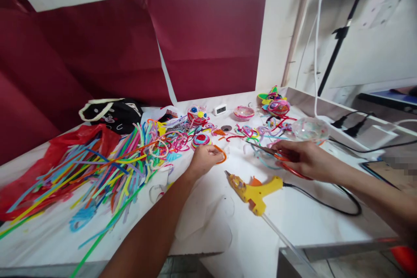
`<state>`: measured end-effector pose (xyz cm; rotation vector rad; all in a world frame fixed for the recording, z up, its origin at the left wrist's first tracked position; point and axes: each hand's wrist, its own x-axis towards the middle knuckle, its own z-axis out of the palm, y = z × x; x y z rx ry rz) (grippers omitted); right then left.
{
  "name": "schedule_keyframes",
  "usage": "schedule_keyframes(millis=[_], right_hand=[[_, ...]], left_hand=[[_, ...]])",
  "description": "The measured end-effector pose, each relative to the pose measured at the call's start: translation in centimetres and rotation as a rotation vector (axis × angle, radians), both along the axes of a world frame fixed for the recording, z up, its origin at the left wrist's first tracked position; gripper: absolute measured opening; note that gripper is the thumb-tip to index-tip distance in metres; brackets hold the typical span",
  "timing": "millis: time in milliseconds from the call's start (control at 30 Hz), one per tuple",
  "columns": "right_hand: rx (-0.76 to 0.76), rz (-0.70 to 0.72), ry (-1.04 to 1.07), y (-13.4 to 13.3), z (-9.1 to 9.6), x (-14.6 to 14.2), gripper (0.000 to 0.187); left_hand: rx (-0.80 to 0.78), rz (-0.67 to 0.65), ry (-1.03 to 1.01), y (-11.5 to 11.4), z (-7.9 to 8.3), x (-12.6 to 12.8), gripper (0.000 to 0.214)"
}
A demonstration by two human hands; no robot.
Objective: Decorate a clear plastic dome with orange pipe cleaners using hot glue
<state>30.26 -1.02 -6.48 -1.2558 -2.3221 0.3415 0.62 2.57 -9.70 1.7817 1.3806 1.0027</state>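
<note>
- I watch the white flat-topped counter [302, 226] from afar and see small craft scraps strewn across its middle; the crowding could let a piece get lost or swept aside.
- The heap of many-coloured fuzzy strips [127, 165], partly over a crumpled red plastic bag [104, 134] on the left, has ends poking past the front edge. A careless elbow could drag several down.
- The yellow plastic glue gun [254, 191] lies on its side, untouched, nozzle towards the left hand [206, 159]. Its long translucent glue stick [283, 236] juts over the edge, so a bump there could swing the nozzle at my fingers (hot or cold, I can't tell from here). Its thin black cord [358, 208] loops by the right forearm [368, 195] and could snag, pulling the gun along.
- My right hand [304, 158] is closed round the handles of the orange-handled metal scissors [272, 152], blades aimed left. I can't tell whether they are parted; reaching too far across could nick the other hand.
- My left hand pinches an orange fuzzy strip [225, 155] bent into a curve, held over the counter's middle, near the nozzle. A loose pinch could let it slip; a tight one could spoil the curve.
</note>
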Motion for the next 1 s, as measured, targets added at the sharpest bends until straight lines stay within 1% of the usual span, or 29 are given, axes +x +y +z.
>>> schedule_keyframes(millis=[100,333,467,600,700,767,933,1000], right_hand=[[-0.043,0.058,-0.079,1.1,0.0,-1.0,0.031],[0.006,0.186,-0.147,1.4,-0.4,-2.7,0.024],[0.017,0.211,-0.152,1.7,-0.8,-2.9,0.023],[0.021,0.177,-0.161,2.0,-0.7,-2.7,0.025],[0.11,0.177,-0.196,2.4,-0.6,-2.4,0.037],[0.158,0.163,-0.217,2.7,-0.7,-2.1,0.041],[0.212,0.04,-0.263,3.5,-0.8,-1.6,0.037],[0.22,-0.016,-0.249,3.5,-0.7,-1.6,0.035]], left_hand=[[0.028,0.01,0.028,-0.1,-0.1,0.2,0.016],[0.078,0.001,0.082,-0.4,0.0,0.7,0.018],[0.094,-0.004,0.095,-0.4,-0.1,0.7,0.017],[0.099,0.003,0.119,-0.4,-0.2,0.8,0.016],[0.102,0.001,0.126,-0.5,0.0,0.8,0.016],[0.102,-0.004,0.125,-0.5,0.0,0.8,0.016],[0.098,0.002,0.114,-0.5,0.0,0.8,0.015],[0.099,0.005,0.115,-0.5,-0.1,0.8,0.014]])
